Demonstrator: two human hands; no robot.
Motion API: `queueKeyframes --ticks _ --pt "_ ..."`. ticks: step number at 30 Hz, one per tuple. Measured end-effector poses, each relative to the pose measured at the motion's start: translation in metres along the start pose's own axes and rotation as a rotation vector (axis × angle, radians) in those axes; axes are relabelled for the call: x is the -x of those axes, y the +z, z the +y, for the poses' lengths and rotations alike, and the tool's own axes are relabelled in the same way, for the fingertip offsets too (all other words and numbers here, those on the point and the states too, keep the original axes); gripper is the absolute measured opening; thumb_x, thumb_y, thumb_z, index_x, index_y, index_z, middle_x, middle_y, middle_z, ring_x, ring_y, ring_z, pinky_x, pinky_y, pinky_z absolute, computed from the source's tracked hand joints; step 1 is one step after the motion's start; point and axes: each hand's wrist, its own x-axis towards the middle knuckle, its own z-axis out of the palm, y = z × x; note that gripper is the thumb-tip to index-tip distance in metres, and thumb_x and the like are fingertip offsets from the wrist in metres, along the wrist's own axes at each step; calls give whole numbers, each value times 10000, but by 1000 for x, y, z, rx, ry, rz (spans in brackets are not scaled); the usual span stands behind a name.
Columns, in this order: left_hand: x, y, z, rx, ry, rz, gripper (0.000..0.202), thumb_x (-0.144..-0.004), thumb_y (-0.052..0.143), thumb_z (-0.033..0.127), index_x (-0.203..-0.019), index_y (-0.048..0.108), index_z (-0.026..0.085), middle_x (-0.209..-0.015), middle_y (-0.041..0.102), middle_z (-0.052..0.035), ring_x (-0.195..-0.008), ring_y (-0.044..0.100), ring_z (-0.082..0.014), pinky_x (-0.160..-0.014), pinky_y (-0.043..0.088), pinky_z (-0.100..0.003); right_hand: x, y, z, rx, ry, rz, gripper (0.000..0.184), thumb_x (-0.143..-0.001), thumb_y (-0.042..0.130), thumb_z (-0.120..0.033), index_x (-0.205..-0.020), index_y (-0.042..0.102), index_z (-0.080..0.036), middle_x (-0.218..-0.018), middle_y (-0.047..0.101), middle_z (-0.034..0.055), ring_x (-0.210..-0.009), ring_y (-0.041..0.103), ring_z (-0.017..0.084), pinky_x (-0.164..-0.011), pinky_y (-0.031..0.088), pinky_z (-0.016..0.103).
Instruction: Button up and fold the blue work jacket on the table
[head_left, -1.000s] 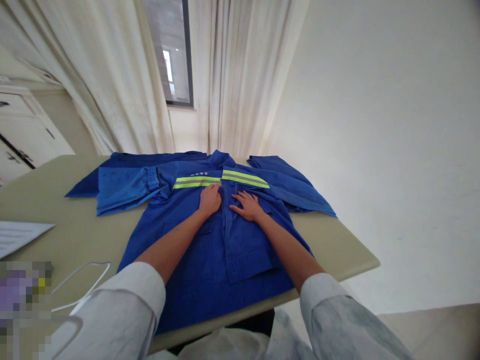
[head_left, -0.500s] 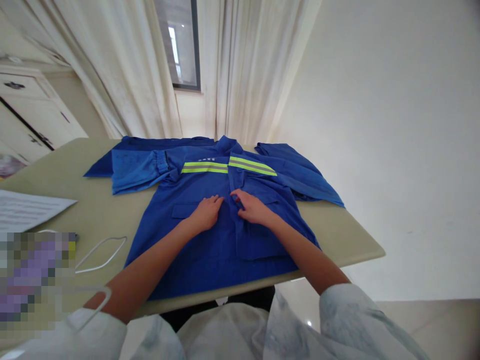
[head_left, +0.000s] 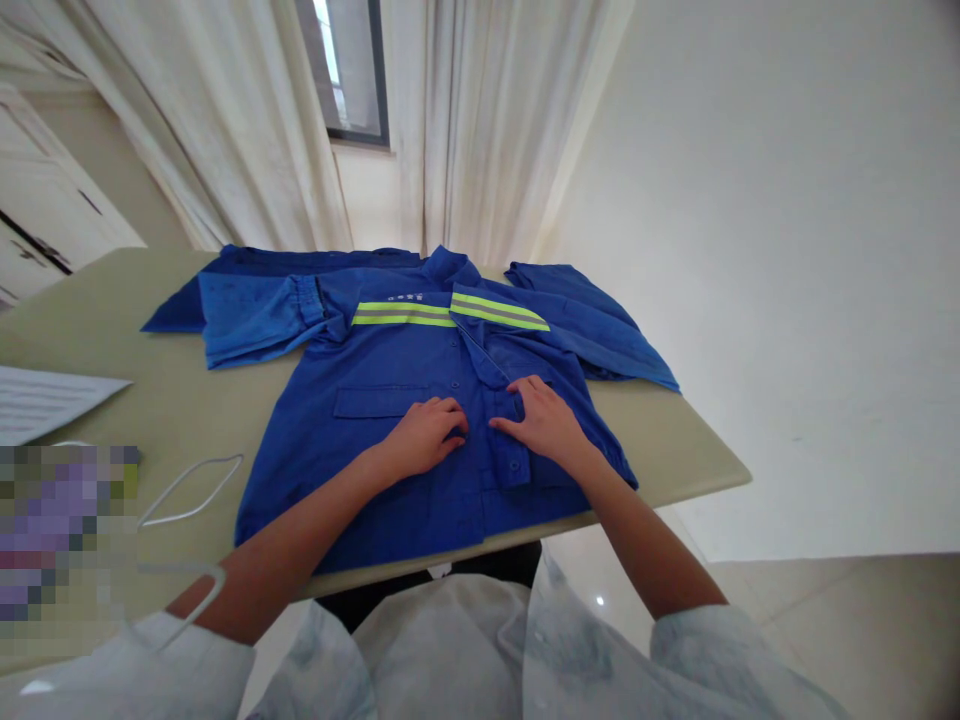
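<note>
A blue work jacket [head_left: 375, 365] lies spread front side up, with yellow-green and grey reflective stripes across the chest and small white lettering above the left one. Its right front edge is turned back, baring a placket with buttons. On the left front panel rests my left hand [head_left: 426, 435], fingers slightly bent and thumb apart, holding nothing visible. Over the turned-back edge is my right hand [head_left: 546, 420], thumb and fingers spread and touching the cloth without a visible grip.
The jacket lies on a beige table [head_left: 697, 450]. Dark blue folded cloth [head_left: 322, 262] lies behind it. On the left are a printed sheet [head_left: 52, 400], a white cable [head_left: 191, 490] and a blurred purple item [head_left: 52, 530]. Curtains [head_left: 495, 130] and a wall [head_left: 772, 280] stand beyond.
The jacket's front edge has been folded over to the right, baring the buttons. My right hand has moved right and its fingers have spread; my left hand has shifted slightly. The view has tilted down.
</note>
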Motion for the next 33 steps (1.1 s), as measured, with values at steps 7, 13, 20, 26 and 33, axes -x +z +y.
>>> queueKeyframes --ticks 7,13,20,26,33 --pt "-10 -3 -3 -69 -37 48 268 -1052 410 196 -1149 659 189 -1146 694 -111 -1031 653 -259 -907 507 -388 2 -8 7 -235 22 -104 414 -804 792 -172 -1140 555 -219 -836 650 -33 -767 642 175 -739 458 300" --pt "-19 4 -8 23 -77 158 254 -1030 463 194 -1088 709 215 -1039 725 -84 -989 682 -252 -890 512 -362 -13 2 8 -902 38 -175 569 -780 810 -325 -1272 548 -209 -872 655 -37 -738 629 130 -713 493 270" --pt "-14 20 -19 233 -68 321 253 -1003 510 181 -1028 760 215 -997 783 -61 -957 718 -234 -891 535 -350 -43 10 0 -531 34 -355 241 -750 782 -212 -972 699 -169 -746 692 -14 -665 623 131 -644 456 246" --pt "-8 12 -32 427 -187 477 181 -982 597 233 -1070 755 223 -1009 809 -33 -917 755 -211 -860 557 -322 -73 11 -27 -498 -177 -356 170 -757 645 -110 -895 708 -187 -713 647 -41 -660 590 121 -633 422 228" --pt "0 9 -28 363 -124 458 146 -994 587 200 -999 730 229 -978 781 -23 -915 724 -202 -867 530 -318 -68 34 -24 -732 -194 -196 117 -761 615 -157 -861 664 -195 -743 623 -34 -670 560 126 -646 435 238"
